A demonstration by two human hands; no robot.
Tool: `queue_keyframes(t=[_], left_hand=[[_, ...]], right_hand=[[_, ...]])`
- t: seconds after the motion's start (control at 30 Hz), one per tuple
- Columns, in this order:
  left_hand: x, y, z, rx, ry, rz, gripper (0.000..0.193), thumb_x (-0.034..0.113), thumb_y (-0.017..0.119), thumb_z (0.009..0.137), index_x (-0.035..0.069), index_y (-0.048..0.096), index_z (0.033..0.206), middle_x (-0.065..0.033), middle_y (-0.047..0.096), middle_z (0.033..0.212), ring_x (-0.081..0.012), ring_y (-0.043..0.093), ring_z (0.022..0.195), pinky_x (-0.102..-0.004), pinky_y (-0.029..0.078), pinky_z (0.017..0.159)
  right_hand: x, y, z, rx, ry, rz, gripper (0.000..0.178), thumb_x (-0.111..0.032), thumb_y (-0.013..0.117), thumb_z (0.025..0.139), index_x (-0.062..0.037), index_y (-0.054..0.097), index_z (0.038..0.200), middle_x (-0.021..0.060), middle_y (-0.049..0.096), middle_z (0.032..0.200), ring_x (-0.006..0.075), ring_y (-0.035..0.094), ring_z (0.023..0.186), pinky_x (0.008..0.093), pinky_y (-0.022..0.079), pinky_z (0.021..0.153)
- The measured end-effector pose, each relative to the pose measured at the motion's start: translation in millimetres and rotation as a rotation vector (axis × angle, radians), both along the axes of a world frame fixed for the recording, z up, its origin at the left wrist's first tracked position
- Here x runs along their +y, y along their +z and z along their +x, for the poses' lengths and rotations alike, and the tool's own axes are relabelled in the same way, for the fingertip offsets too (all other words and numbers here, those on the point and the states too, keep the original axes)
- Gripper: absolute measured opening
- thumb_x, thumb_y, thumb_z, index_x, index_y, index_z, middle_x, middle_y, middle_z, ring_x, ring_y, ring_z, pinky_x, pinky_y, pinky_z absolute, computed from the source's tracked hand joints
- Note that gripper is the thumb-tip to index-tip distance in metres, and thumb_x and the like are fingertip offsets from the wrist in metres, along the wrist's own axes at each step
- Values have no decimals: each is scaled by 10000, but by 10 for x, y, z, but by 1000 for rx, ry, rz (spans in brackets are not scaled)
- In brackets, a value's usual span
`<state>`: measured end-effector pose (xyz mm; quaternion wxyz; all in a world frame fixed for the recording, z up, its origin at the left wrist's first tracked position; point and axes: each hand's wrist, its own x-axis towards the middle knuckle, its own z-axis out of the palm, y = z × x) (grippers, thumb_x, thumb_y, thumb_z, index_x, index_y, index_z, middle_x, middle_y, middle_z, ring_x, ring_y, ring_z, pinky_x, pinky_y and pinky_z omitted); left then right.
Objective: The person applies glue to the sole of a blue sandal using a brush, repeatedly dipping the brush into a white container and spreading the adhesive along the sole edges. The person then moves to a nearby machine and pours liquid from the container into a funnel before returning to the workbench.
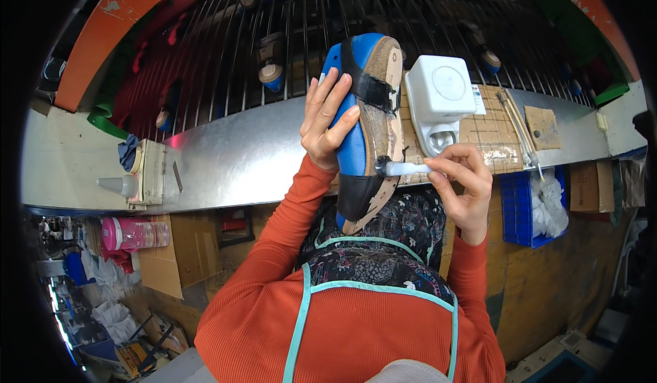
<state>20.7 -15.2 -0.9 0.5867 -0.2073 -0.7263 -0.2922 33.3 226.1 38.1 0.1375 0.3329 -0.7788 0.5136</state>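
Spanning 9 to 3 o'clock: one long shiny grey metal ledge (236, 167).

Item: one blue-and-black shoe with a tan, fibrous underside (375, 126), held up at centre before the ledge. Long axis runs from just past 12 to just past 6 o'clock; underside faces 3 o'clock.

Item: one white, boxy plastic container with an open round mouth (445, 85), at 2 o'clock from the shoe, apart from it.

Item: left hand (328, 123), the nearer, at 9 o'clock of the shoe; fingers spread along its blue side, holding it.

Item: right hand (465, 181), at 4 o'clock, clear of the shoe; thumb and fingers pinched narrow.

Item: one slender whitish plastic applicator (408, 169), in that pinch, pointing to 9 o'clock. Its end meets a dark patch at the shoe's underside; whether bristles or shoe material, cannot tell.

Item: one small white printed label (479, 101), at 3 o'clock of the container; print too small to read.
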Motion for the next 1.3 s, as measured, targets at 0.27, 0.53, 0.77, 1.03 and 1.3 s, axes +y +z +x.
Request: queue_keyframes(t=[0.27,0.53,0.77,1.03,1.3], left_hand=[[-20,19,-47,46,63,23,323,143,681,830,199,568,1128,-191,587,1293,-395,537,1227,-562,361,1056],[95,-47,-67,45,147,113,310,213,683,840,161,588,1130,-202,578,1302,-400,537,1226,-550,366,1051],[64,-209,-39,-41,230,148,340,247,663,855,158,598,1177,-209,547,1339,-405,516,1248,-556,364,1045],[48,-264,-46,-68,251,148,352,245,664,852,191,611,1196,-190,548,1345,-401,507,1256,-553,368,1045],[-41,-249,-66,-44,276,125,382,259,703,815,211,616,1183,-183,560,1333,-400,517,1246,-557,376,1038]], right_hand=[[9,107,-8,152,23,20,206,-53,747,739,-85,750,942,39,620,870,132,544,708,284,360,698],[-217,-64,-80,-206,-110,-212,156,3,664,841,9,716,988,52,584,879,110,545,750,222,434,642],[-123,-102,353,-405,-22,-262,153,-20,679,839,12,720,984,45,559,904,97,516,756,212,418,642],[-241,-101,298,-210,-160,-126,171,-24,710,821,-24,731,991,39,560,901,78,493,660,209,392,584],[-295,-26,160,31,-256,24,210,-56,737,785,-86,746,993,28,600,903,100,509,646,276,314,758]])
